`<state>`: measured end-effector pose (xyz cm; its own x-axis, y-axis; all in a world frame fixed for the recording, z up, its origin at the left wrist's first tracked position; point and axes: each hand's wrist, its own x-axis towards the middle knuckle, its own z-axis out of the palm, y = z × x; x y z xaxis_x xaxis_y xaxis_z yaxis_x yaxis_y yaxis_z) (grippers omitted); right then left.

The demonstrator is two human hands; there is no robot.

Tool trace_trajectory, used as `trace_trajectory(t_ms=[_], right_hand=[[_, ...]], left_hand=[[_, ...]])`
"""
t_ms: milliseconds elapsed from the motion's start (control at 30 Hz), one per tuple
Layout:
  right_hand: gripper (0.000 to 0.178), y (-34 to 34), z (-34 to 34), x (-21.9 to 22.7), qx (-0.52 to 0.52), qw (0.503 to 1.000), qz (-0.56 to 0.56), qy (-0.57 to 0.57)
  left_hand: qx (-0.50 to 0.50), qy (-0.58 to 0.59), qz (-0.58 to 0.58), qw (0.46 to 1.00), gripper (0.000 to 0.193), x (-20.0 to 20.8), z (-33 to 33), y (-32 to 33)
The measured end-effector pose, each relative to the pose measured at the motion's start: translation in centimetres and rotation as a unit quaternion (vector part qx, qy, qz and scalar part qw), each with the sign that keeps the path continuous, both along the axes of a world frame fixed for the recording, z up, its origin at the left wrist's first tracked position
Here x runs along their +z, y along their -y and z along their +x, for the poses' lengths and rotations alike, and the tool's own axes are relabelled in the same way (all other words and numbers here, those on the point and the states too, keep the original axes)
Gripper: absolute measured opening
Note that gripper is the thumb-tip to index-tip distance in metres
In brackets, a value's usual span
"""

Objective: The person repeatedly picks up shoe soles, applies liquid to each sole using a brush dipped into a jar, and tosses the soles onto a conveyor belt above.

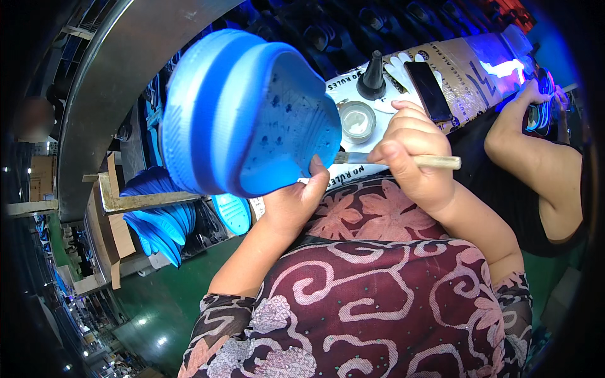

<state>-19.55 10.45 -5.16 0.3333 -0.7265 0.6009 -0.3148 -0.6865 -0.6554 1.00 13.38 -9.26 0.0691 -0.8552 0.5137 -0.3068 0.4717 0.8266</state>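
Note:
My left hand (293, 201) grips a large blue shoe sole (208, 113) with thick, banded sidewalls. Its hollow face, dotted with small dark marks, is turned to the right, and my thumb presses on the lower rim. Pinched in my right hand (413, 157) is a brush (444, 162) with a pale wooden handle. The brush tip points left and meets or nearly meets the sole's lower right edge. Just beyond my right hand, a small round glass jar (357, 121) stands on a white printed sheet (343, 94).
A black cone-shaped bottle (374, 79) and a dark phone (428, 91) are behind the jar. More blue soles (161, 223) hang together at left near a cardboard box (116, 233). A curved metal frame (104, 75) rises at left. At right, a co-worker's arm (535, 157) reaches toward blue cords.

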Motion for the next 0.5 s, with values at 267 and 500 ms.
trace_trajectory(t_ms=[267, 500], right_hand=[[0.028, -0.1, -1.9, 1.4, -0.042, 0.999, 0.004, 0.011], [0.032, -1.0, -6.7, -1.2, -0.132, 0.983, 0.085, 0.095]], left_hand=[[-0.057, 0.143, -0.037, 0.987, 0.051, 1.2, 1.0, 1.6], [-0.152, -0.13, 0.198, 0.96, 0.065, 9.5, -0.4, 2.0]])
